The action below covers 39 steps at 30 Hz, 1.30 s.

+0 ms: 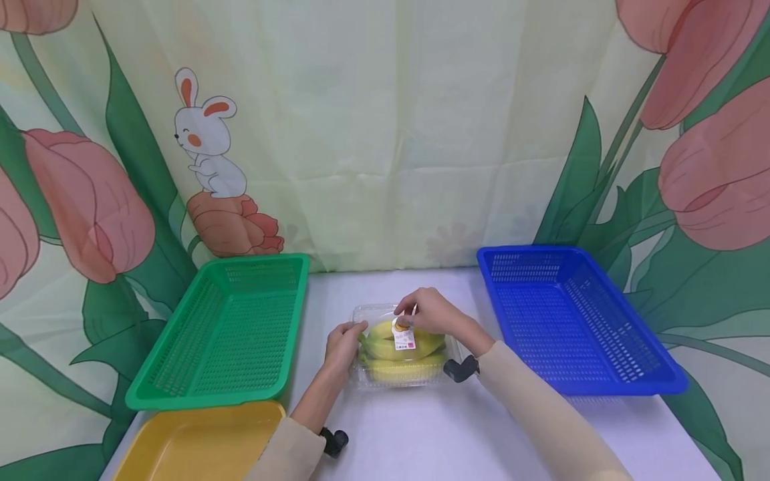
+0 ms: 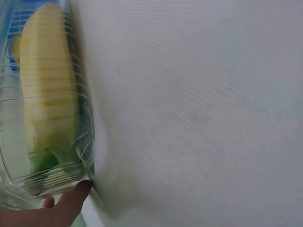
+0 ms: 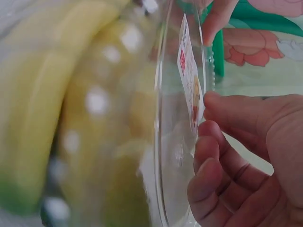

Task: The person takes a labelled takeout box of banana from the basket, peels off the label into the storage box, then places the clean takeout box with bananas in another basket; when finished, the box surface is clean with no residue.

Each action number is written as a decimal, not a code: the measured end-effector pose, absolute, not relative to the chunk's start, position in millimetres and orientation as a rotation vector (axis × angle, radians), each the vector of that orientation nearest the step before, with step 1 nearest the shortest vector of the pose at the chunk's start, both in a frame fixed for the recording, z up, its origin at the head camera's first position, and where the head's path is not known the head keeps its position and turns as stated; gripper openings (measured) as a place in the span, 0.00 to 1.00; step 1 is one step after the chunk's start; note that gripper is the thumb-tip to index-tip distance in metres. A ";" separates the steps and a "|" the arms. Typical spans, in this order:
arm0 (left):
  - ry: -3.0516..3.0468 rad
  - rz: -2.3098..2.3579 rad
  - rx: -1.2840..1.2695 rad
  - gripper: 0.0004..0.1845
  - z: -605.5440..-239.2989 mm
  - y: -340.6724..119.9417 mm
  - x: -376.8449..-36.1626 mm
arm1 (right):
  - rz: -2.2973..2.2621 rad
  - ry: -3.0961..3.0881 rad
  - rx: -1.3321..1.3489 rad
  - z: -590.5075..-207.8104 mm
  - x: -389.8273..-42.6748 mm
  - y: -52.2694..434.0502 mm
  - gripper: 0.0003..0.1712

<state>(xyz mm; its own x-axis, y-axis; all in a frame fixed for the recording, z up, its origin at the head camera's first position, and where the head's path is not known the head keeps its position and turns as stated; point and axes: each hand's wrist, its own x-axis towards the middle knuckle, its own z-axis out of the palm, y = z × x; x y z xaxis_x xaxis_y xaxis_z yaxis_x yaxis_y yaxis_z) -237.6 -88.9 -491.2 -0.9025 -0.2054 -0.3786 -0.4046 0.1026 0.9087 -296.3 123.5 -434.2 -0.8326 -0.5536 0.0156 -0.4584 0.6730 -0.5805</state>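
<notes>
A clear plastic clamshell box (image 1: pixel 400 381) with yellow-green bananas (image 1: pixel 385 347) inside sits on the white table, its lid closed over them. My left hand (image 1: pixel 344 344) grips the box's left end, thumb on the lid and fingers at the side. In the left wrist view, a fingertip (image 2: pixel 84 185) touches the lower corner of the ribbed wall. On top of the lid lies a white printed sticker (image 1: pixel 403 336) with an orange picture. My right hand (image 1: pixel 434 312) pinches the far end of this sticker (image 3: pixel 189 75) between thumb and index finger, the other fingers curled below.
A green perforated basket (image 1: pixel 295 321) stands to the left, with a yellow tray (image 1: pixel 273 409) in front of it. To the right is a blue perforated basket (image 1: pixel 631 314). A curtain (image 1: pixel 391 133) printed with tulips and a rabbit hangs behind the table (image 1: pixel 415 427).
</notes>
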 end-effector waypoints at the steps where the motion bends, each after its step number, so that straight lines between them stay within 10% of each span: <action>1: 2.203 1.913 -0.614 0.39 -491.8 -89.2 -237.9 | -0.882 2.725 -0.827 -434.8 -296.7 123.7 0.07; 39: 2.222 2.164 -0.345 0.38 -495.6 -87.8 -201.7 | -0.972 2.690 -0.668 -434.6 -293.3 118.5 0.04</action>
<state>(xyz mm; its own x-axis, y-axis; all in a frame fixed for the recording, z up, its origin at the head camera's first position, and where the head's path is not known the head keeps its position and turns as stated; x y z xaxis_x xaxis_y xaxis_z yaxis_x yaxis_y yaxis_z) -201.7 -87.8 -495.6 -0.9753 -0.1429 -0.1686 -0.1723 0.0140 0.9849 -293.3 118.5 -434.6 -0.8768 -0.4795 -0.0364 -0.3454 0.6807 -0.6460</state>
